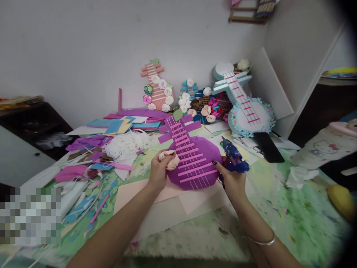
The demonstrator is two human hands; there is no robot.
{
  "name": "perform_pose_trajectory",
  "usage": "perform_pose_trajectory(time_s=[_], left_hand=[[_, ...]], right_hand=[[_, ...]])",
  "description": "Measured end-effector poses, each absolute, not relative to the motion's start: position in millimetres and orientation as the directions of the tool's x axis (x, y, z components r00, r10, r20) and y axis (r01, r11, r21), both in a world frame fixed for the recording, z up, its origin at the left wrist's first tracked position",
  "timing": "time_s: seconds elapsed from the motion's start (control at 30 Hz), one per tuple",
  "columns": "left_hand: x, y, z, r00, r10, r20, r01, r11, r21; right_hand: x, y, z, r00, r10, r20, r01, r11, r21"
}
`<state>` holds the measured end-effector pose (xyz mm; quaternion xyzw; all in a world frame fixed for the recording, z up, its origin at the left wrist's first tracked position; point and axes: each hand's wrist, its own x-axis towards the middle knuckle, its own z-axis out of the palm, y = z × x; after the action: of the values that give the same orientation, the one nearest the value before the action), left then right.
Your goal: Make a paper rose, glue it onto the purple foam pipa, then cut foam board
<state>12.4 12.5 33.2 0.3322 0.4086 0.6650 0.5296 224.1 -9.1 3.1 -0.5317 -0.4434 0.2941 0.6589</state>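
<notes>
A purple paper lute (199, 150) with pink bars, white strings and a green leaf at its top stands tilted in front of me. My left hand (159, 169) pinches a peach crepe-paper flower (170, 160) at the lute's left edge; whether the flower touches the lute I cannot tell. With the thumb on its front and the other fingers hidden behind, my right hand (231, 180) grips the lute's right edge. Just beyond that hand is a blue glue gun (234, 156) with a small red light.
Finished paper lutes, one peach (158, 89) and one pale blue (251, 108), lean at the back. White string (128, 143) lies tangled among paper scraps on the left. A black phone (269, 147), a cup (325, 145) and a yellow object (341, 199) are on the right.
</notes>
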Motion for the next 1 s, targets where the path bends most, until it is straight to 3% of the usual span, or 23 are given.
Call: perform_pose_trajectory(time_s=[0.17,0.37,1.0], left_hand=[[-1.1,16.5,36.0,-0.168,0.984,0.062,-0.346,-0.118,0.931],[-19.9,21.0,39.2,-0.108,0.987,0.118,-0.110,-0.130,0.985],[-22.7,25.0,32.3,-0.110,0.971,0.214,-0.004,-0.216,0.976]], right_hand=[[228.3,-8.9,-0.2,0.446,0.875,0.186,0.001,0.208,-0.978],[228.0,-11.6,2.2,0.476,0.865,0.158,-0.025,0.193,-0.981],[230.4,-13.2,-0.1,0.478,0.863,0.164,-0.014,0.194,-0.981]])
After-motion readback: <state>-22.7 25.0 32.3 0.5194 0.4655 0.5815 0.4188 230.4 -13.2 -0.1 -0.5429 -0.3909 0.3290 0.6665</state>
